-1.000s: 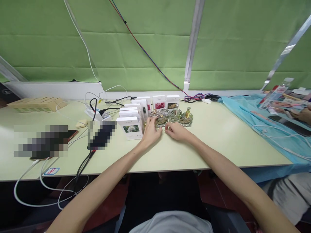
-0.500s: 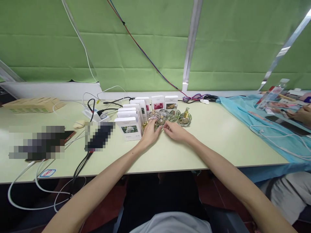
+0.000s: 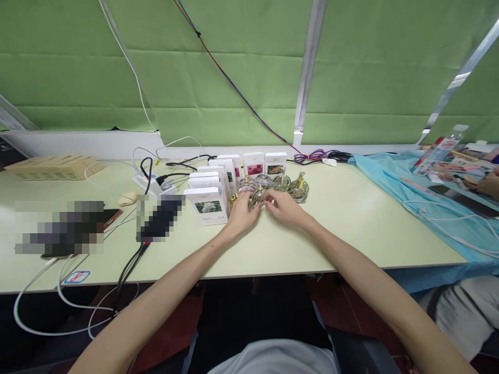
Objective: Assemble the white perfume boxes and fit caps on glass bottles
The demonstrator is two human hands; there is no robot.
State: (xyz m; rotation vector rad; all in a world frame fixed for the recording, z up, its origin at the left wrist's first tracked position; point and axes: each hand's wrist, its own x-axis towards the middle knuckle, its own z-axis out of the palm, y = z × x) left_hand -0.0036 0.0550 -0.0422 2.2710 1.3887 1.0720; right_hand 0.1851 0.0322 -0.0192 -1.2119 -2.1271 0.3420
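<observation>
Several round glass bottles with gold or silver necks stand close together on the pale table. My left hand (image 3: 242, 213) is closed on the left side of the front glass bottle (image 3: 258, 196), thumb at its near side. On that bottle's right, my right hand (image 3: 278, 205) has its fingers pinched together; what is between them is too small to tell. A gold-necked bottle (image 3: 299, 188) stands behind and right of my right hand. White boxes with flower pictures, such as the white flower box (image 3: 208, 206), stand in a row left of my left hand.
Pixelated phones with cables and a power strip (image 3: 156, 186) lie at left, near a cardboard tray (image 3: 52, 168). At right, a blue cloth (image 3: 384, 174) bears a plastic bottle (image 3: 440, 150), a dark phone (image 3: 463, 200) and another person's hand. The table's front edge is close to my body.
Both my hands have barely moved. The front bottle shows a little more between them. The other person's hand at right has shifted slightly.
</observation>
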